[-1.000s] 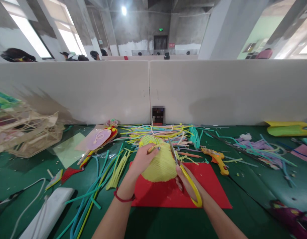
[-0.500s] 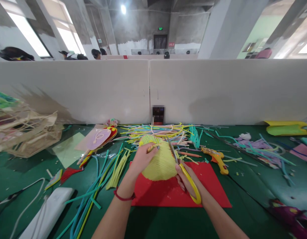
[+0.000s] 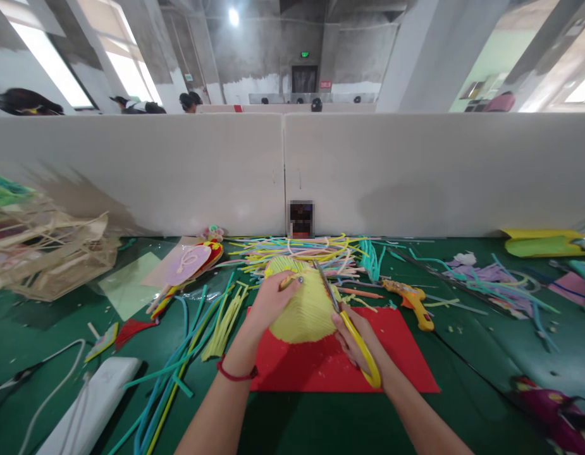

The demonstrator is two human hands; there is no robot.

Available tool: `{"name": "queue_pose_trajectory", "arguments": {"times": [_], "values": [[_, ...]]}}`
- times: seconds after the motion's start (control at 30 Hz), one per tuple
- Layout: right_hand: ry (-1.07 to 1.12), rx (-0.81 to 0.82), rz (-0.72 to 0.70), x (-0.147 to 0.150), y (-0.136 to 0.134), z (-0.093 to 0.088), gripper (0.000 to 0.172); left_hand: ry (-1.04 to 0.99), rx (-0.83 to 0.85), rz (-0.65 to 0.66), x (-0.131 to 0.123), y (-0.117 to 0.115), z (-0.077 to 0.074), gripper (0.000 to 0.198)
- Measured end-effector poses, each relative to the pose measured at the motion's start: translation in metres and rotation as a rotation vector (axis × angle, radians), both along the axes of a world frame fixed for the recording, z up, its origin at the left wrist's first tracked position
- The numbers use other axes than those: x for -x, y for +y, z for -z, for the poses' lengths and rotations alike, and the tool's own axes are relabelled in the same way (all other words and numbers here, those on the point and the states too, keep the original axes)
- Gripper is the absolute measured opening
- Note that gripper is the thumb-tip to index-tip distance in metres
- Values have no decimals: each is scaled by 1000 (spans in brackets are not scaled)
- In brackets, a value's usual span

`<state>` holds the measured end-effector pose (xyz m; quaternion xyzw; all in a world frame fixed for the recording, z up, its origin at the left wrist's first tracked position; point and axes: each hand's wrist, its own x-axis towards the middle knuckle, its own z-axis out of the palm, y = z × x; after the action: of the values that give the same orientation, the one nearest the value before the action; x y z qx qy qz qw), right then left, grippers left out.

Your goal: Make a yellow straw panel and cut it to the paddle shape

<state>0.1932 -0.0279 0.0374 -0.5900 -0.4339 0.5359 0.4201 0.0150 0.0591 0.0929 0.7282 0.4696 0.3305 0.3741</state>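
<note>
My left hand (image 3: 276,292) is closed on the upper left part of a pale yellow, ribbed, rounded craft piece (image 3: 304,316). In my right hand (image 3: 353,338) is a pair of scissors (image 3: 361,346) with yellow handles. Their blades point up and away along the right edge of the yellow piece; whether they bite into it I cannot tell. The piece is over a red sheet (image 3: 311,374) on the green table. My left fingers hide part of its upper left side.
Behind my hands lies a heap of coloured strips (image 3: 254,248). An orange glue gun (image 3: 413,302) rests at the right. At left are yellow strips (image 3: 226,325), a decorated fan-like piece (image 3: 190,262) and a white power strip (image 3: 95,404). A white partition (image 3: 178,170) closes the back.
The scissors in my right hand have shifted very slightly to the left, with the blades still beside the yellow piece. My left hand keeps its hold.
</note>
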Motion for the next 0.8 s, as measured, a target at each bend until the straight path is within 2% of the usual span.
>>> {"name": "queue_pose_trajectory", "arguments": {"times": [0.27, 0.5, 0.63, 0.8], "values": [[-40, 29, -10, 1, 1, 2, 41, 0, 8, 6, 1, 0, -1, 28], [64, 37, 22, 6, -3, 3, 58, -23, 24, 21, 1, 0, -1, 29], [122, 18, -47, 3, -5, 4, 58, -52, 59, 33, 1, 0, -1, 31], [74, 35, -44, 1, -5, 4, 62, -65, 90, 62, 2, 0, 3, 32]]}}
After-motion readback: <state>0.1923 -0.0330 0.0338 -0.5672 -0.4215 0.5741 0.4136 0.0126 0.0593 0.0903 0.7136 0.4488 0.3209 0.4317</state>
